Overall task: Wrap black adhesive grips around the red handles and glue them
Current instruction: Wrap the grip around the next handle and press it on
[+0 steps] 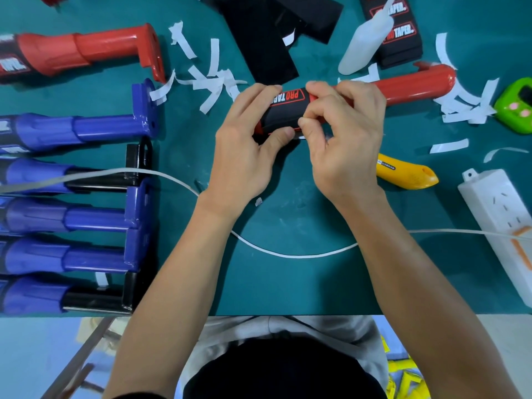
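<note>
Wrapping step: the left hand point(244, 133) curls round the black grip point(283, 112) on the red handle point(414, 84), at mid-worktop point(288, 272), while the right hand point(342, 139) pinches the grip's edge (seam hidden, probably underneath). Next, press that edge flat, then reach the white bottle point(365, 44) for glue

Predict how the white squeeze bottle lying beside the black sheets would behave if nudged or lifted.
The white squeeze bottle lies on its side and looks round, so a nudge would probably roll it. Its translucent plastic suggests light, soft walls that likely dent when gripped.
</note>
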`<state>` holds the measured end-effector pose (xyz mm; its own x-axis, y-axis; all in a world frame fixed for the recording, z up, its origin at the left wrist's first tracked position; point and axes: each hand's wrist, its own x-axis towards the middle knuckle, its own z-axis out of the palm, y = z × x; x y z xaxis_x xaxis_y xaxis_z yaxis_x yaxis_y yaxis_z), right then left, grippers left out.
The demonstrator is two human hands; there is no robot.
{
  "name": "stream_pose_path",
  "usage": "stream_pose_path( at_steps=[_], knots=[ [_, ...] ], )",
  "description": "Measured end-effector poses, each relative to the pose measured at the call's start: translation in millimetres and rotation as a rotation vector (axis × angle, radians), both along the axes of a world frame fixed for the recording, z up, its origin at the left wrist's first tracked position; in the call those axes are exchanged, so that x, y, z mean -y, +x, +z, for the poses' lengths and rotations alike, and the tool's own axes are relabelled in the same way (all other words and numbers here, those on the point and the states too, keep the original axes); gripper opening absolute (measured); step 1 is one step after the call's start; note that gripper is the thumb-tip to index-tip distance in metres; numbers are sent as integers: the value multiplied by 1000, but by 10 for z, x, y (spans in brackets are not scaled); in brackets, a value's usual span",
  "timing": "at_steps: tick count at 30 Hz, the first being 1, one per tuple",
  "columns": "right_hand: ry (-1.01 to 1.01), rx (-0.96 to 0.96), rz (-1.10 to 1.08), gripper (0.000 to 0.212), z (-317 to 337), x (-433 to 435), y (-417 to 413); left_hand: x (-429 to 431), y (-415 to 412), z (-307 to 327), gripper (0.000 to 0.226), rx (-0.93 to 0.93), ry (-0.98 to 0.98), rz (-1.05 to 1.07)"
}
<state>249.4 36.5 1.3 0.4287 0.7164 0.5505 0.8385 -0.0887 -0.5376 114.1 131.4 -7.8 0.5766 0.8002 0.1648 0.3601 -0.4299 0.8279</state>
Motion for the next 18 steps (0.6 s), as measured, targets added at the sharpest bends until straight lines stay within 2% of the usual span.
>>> stream_pose_path(
  at_steps=[12,18],
  knots=[
    [-25,-27,-47,8,18,-22,-40,-44,31,124,49,-7,-170,-7],
    [-7,-84,-67,7,-38,-5,-36,-43,34,158,44,-13,-182,-11]
  ],
)
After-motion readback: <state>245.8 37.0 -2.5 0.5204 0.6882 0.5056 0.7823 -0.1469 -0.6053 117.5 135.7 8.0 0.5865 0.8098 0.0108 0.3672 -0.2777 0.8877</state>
